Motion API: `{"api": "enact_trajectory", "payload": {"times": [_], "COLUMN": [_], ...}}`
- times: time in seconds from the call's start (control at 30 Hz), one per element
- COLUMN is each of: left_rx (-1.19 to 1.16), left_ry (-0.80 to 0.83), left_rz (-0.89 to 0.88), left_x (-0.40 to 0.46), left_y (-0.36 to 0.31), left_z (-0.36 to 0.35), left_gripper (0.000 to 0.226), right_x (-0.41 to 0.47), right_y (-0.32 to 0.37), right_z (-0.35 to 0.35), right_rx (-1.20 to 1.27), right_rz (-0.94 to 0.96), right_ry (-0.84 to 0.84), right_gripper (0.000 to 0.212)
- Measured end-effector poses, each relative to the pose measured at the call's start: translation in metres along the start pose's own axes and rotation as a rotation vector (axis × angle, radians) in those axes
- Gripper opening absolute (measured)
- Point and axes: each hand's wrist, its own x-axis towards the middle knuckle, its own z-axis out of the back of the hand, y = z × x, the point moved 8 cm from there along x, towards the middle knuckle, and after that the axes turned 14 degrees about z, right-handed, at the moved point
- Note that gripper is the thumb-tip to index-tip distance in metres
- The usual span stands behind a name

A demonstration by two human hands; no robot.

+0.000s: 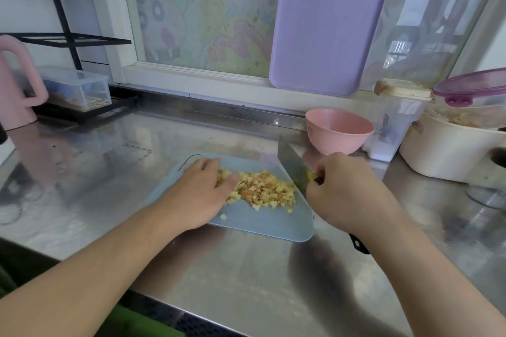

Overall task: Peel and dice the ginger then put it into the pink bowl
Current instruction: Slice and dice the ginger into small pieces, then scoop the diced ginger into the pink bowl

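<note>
- Two bare forearms reach in from the near edge over the steel counter (246, 276) toward the blue cutting board (262, 220), which lies flat on it.
- The left hand (201, 194) rests palm down on the left part of the cutting board, fingers straight and close together, holding nothing; its fingertips (231, 179) touch the left edge of the diced ginger (264, 190).
- The diced ginger forms a loose heap of small yellow cubes in the middle of the cutting board, between the two hands; a single cube lies just nearer on the board, apart from the heap.
- The right hand (346, 190) sits at the right edge of the cutting board, fingers curled round the handle of the knife (293, 165); the dark end of the handle shows below the wrist.
- The knife's broad blade stands tilted on the cutting board, its edge against the right side of the diced ginger, with bits stuck to the steel near the hand.
- The pink bowl (339, 131) stands upright on the counter just beyond the cutting board's far right corner, behind the knife.
- Right of the pink bowl are a clear container (394, 123) and a white pot (451, 153).
- A purple board (325, 22) leans against the window beyond the cutting board.
</note>
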Motion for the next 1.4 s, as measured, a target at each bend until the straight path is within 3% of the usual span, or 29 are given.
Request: {"api": "enact_trajectory", "payload": {"times": [0.2, 0.3, 0.4, 0.57, 0.83, 1.13, 1.4], "left_rx": [0.051, 0.053, -0.069, -0.345, -0.341, -0.234, -0.198], "left_ry": [0.095, 0.093, 0.095, -0.146, -0.215, -0.227, -0.197], "left_rz": [-0.047, -0.065, -0.067, -0.008, 0.055, -0.018, 0.013], "left_x": [-0.008, -0.009, -0.007, 0.006, 0.014, 0.005, 0.005], "left_y": [-0.012, -0.018, -0.019, -0.007, 0.006, -0.007, -0.01], "left_z": [-0.011, -0.014, -0.012, 0.014, 0.016, 0.011, 0.005], "left_gripper": [0.092, 0.093, 0.08, 0.041, 0.026, 0.028, 0.036], "right_x": [0.0, 0.0, 0.001, 0.0, 0.0, 0.001, 0.0], "right_y": [0.018, 0.019, 0.009, -0.013, -0.034, -0.047, -0.002], "right_z": [-0.011, -0.01, -0.002, 0.005, -0.001, 0.011, 0.002], "right_rx": [0.049, 0.15, 0.285, 0.401, 0.53, 0.346, 0.28], "right_rz": [0.087, 0.075, -0.008, -0.141, -0.246, -0.24, -0.058], "right_ry": [0.037, 0.036, 0.015, -0.015, 0.047, 0.003, 0.095], "right_gripper": [0.017, 0.02, 0.019, 0.017, 0.019, 0.023, 0.017]}}
